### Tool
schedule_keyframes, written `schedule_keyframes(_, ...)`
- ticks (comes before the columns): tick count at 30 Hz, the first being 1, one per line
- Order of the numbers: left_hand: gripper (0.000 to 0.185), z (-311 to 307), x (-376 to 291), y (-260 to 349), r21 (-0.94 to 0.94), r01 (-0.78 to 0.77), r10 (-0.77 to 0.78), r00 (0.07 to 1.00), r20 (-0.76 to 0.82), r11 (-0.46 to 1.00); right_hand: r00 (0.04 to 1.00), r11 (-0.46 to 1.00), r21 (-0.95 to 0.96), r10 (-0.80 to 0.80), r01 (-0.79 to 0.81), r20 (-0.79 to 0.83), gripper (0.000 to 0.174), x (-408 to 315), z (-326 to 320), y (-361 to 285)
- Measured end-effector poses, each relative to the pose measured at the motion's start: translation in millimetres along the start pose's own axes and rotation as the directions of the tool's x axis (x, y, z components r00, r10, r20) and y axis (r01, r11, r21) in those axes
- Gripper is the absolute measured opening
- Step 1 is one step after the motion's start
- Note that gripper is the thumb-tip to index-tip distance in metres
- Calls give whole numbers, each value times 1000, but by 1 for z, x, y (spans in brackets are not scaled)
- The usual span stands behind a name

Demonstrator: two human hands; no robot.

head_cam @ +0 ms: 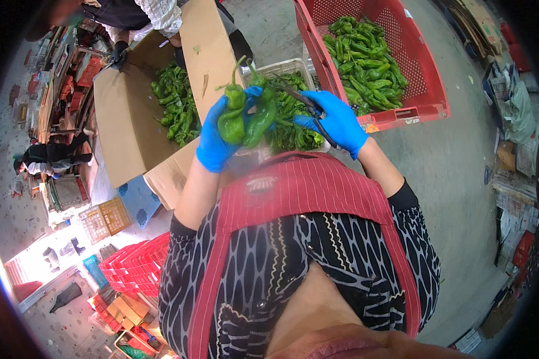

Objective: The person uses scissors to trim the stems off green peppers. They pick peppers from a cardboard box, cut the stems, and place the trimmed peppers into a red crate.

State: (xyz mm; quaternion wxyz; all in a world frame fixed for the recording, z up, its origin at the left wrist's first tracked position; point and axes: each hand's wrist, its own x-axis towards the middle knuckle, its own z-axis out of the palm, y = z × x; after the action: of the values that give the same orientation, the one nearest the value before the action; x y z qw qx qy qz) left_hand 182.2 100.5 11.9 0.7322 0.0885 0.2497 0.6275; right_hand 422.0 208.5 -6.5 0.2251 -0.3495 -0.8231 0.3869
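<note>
My left hand (217, 137), in a blue glove, holds two green peppers up by their bodies. One pepper (231, 117) is curled with its long stem upright; the other pepper (261, 113) stands beside it, longer and smoother. In my blue-gloved right hand (337, 120) is a pair of dark-handled scissors (316, 110), its blades pointing toward the peppers. Whether the blades are parted I cannot tell. Below both hands sits a pale plastic crate (292, 67) with smaller, darker green peppers (292, 130) and stems in it.
To the left an open cardboard box (130, 112) holds green peppers (177, 103). A co-worker's dark-gloved hand (118, 54) is at its edge. At the right stands a red perforated crate (413, 58) with many peppers (368, 63). Stacked red crates (137, 264) stand lower left.
</note>
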Motion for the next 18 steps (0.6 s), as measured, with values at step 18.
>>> schedule_keyframes(18, 45, 5, -24, 11, 294, 103, -53, 984, -172, 950, 944, 984, -101, 171, -148, 282, 58, -12, -1, 0)
